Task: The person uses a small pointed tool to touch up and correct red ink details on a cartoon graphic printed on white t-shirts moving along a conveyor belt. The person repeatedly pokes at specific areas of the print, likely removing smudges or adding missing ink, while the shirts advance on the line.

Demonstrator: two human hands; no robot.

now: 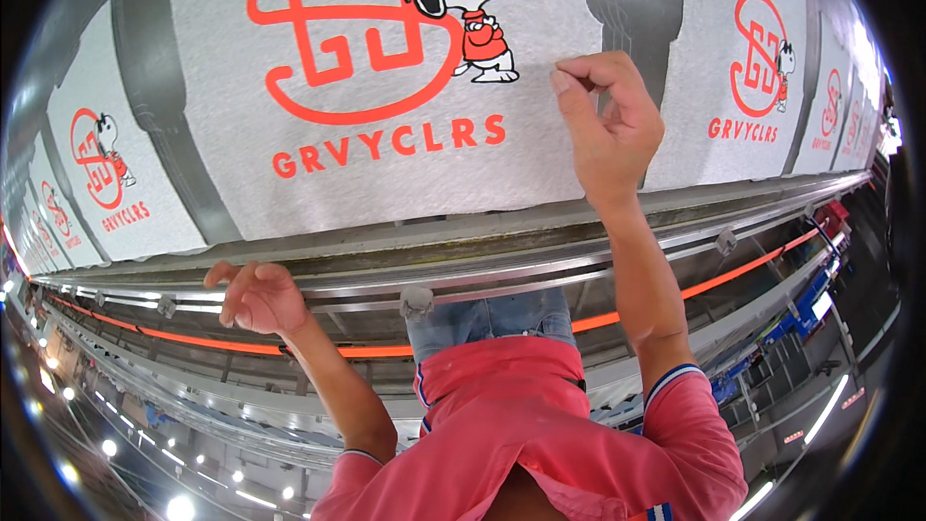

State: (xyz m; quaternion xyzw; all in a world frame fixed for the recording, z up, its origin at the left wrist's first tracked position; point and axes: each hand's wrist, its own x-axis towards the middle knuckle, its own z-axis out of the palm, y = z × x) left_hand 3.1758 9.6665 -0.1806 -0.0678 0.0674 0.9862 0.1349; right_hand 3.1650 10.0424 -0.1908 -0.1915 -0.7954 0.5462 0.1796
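A light grey fabric panel (386, 189) lies flat in front of me on a long dark printing table (632, 0). It carries a red looped emblem with a line of red lettering below, and a black-and-white cartoon dog (482, 34) in sunglasses and a red top. Over the panel's right part is my right hand (617, 125), its thumb and forefinger pinched together beside the dog. Whether anything is between those fingertips, I cannot make out. My left hand (256, 297) hovers by the table's near edge, below the panel's left corner, fingers loosely bent, apart and holding nothing.
Matching printed panels run along the table to the right (743, 159) and left (101, 241). A metal rail (502, 275) with small grey blocks follows the near edge, close to my waist. Behind me stretches an orange strip (386, 351) beside more metal rails.
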